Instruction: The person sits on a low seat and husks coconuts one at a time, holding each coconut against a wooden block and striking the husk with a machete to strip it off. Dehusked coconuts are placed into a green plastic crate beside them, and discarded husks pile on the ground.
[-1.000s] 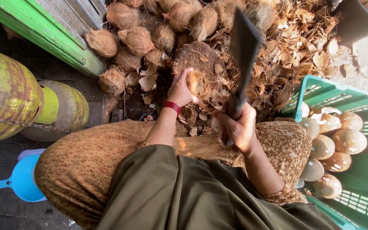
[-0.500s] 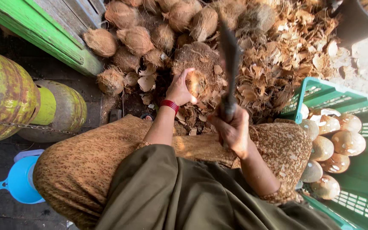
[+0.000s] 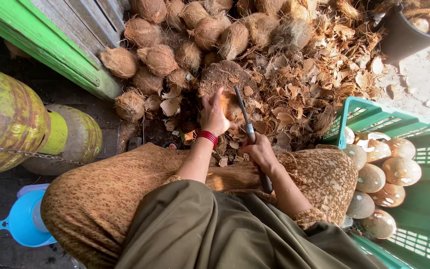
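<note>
The right hand is wrapped tight around the handle of a long dark cleaver, fingers closed on it, with the blade edge down against the coconut. The left hand cups that coconut from the near side, fingers curled over its top and pinning it onto a round, fibre-covered chopping block. A red band sits at the left wrist.

From how the blade lies on the shell, the step in hand looks like chipping the brown shell off the nut. The next stroke, as I judge it, calls for a turn of the nut under the left fingers to offer fresh shell, with those fingers kept clear of the edge.

Around the block lies a litter of shell chips and husk. Beyond it a heap of hairy unpeeled coconuts leans against a green wooden frame. At the person's right, a green plastic crate holds pale shelled coconuts. At the left stand yellow-green gas cylinders and a blue plastic scoop.
</note>
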Demonstrator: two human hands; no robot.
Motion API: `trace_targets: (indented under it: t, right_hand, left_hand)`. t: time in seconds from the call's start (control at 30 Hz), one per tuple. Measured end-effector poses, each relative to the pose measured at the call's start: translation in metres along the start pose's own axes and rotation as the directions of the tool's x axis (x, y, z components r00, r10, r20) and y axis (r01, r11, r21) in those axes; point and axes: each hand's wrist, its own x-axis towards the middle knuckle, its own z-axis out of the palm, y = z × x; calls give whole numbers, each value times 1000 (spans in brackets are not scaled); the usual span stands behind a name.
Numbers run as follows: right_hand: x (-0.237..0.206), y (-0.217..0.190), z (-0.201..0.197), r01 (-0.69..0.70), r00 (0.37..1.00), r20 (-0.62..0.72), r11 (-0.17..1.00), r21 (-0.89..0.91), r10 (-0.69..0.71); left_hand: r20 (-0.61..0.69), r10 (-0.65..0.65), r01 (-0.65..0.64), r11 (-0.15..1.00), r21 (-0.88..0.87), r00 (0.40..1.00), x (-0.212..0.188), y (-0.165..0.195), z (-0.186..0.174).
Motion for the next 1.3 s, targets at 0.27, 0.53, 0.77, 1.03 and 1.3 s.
trace_targets:
  t: [0.27,0.53,0.77,1.03,1.3]
  right_hand:
    - [-29,-20,-15,662,749,-156,738,129,-644]
    - [13,7,22,-69,995,-58,989,129,77]
    - [-17,-27,-21,570,819,-104,783,248,-564]
    - [13,-4,38,110,991,80,994,10,-111]
    - [-19,-24,10,683,726,23,724,95,-688]
  left_hand:
    - [80,-70,74,996,-55,994,1,-7,-29]
    - [77,-35,39,998,-53,996,1,-18,-30]
    - [175,2,14,996,-90,985,22,-38,-29]
    - [162,65,-67,998,7,985,17,-25,-38]
    - [138,22,-25,1000,18,990,14,-20,-41]
